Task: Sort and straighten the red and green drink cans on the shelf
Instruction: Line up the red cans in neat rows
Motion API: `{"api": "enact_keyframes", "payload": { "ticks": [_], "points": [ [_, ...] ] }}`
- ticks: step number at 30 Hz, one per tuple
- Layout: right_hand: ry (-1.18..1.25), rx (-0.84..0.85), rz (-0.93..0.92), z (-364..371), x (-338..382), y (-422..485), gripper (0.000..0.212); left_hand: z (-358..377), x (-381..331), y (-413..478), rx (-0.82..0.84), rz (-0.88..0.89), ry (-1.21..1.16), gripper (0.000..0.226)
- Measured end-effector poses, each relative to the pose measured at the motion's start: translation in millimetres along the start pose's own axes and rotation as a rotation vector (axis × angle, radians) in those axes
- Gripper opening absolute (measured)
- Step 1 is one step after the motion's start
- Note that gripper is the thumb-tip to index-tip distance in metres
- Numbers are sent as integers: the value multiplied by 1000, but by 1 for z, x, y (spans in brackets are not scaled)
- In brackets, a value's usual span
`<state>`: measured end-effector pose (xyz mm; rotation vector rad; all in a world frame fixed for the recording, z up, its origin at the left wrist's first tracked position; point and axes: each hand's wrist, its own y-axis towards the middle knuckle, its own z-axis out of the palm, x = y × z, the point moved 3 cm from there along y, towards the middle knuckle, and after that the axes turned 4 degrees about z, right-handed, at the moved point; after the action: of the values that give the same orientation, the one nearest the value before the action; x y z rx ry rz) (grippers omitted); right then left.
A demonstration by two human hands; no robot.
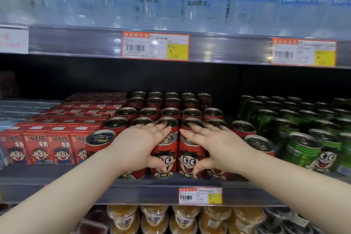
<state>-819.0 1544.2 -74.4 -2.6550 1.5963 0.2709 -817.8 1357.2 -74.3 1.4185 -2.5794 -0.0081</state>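
Left hand (140, 144) & right hand (214, 144) lie spread over the red cans (166, 156) at the shelf (133, 193) front edge, mid-span. Fingers are flat across the lids, thumbs vs. the can fronts, no pinch. Green cans (303, 148) stand toward the right end, apart. Step, prob.: squaring the front red row. Next move likely needs an even nudge/twist so the faces line up w/o tipping neighbours.

Front red cans (167, 156) partly behind left hand (140, 144), right hand (210, 146).
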Motion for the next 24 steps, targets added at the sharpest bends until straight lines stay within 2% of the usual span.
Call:
{"api": "enact_keyframes", "payload": {
  "ticks": [8,10,12,14,15,18,20,24],
  "points": [
    [18,4,-39,1,-7,12,96,-5,1,3,-5,-47,-75,96],
    [182,35,-57,-9,-14,8,92,-7,1,2,20,-79,-153,97],
    [378,-80,-21,-28,-32,-1,82,-10,0,2,22,-112,-225,97],
    [447,-172,71,-41,-60,-15,78,-15,-7,4,-6,-128,-199,97],
    [434,-150,117,-42,-75,-24,81,-17,-12,7,-24,-122,-165,97],
    [341,74,226,-29,-101,-48,103,-18,-34,21,-47,-53,-146,95],
    [328,174,250,-13,-102,-56,107,-17,-48,32,-39,2,-154,94],
    [362,111,219,11,-94,-57,114,-17,-72,53,-40,60,-182,89]
  ]
}}
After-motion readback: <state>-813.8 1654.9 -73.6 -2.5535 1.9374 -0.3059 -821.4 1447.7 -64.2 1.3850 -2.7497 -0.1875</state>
